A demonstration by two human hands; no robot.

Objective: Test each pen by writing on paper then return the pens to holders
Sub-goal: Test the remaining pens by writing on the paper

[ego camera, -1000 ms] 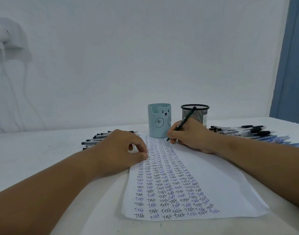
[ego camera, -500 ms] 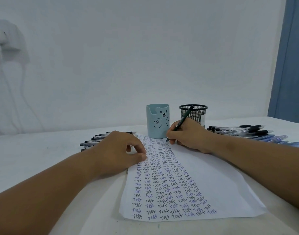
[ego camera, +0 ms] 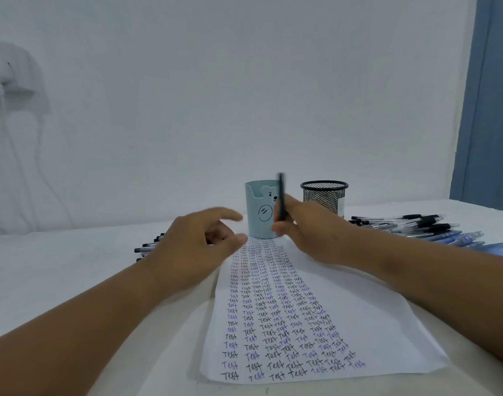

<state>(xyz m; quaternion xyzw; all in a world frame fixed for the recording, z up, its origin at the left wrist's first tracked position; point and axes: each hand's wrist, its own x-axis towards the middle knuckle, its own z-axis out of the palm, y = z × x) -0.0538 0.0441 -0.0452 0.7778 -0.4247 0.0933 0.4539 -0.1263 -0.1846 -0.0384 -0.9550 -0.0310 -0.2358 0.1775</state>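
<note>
Now the right hand (ego camera: 310, 230) is up off the sheet, fingers curled round a black pen (ego camera: 281, 201) and holding it nearly upright, blurred, right in front of the pale blue bear holder (ego camera: 260, 212). Left hand (ego camera: 199, 250) hovers over the upper left corner of the paper (ego camera: 373, 324), fingers loosely spread and relaxed, thumb and forefinger apart, gripping nothing; it's motion-blurred too. Paper lies flat on the white counter (ego camera: 59, 275), running lengthwise away from the camera, packed with columns of the word "Test" in black and blue ink, right side bare. Bear holder sits at the far end of the sheet, black mesh holder (ego camera: 324, 197) just beside it to the right, both upright; what's inside either I cannot tell. Pile of black-capped pens (ego camera: 149, 247) lies on the counter behind the left hand, partly hidden by it. Bigger spread of pens (ego camera: 421, 227) off to the right of the mesh holder, black ones nearer it, blue ones farther right toward the counter's edge
</note>
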